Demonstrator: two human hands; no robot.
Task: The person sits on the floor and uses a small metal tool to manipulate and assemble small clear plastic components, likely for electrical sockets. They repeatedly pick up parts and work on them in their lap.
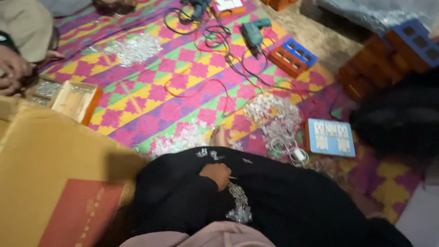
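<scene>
Head view: left hand (216, 174), lower centre of frame, curled w/ fingertips pinching top of a silvery bead chain (238, 201) that hangs down over black lap cloth (292, 201). Right hand not visible. Another person's hands (13, 68) at upper left edge; blue drill (253, 33) on patterned mat (151, 91), top centre.

Yellow-and-red cardboard box (55, 183) at left

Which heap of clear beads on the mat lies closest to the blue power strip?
The heap of clear beads right of centre, with the white charger cable at its lower edge. It lies just left of the blue power strip; the other heaps sit further left.
</scene>
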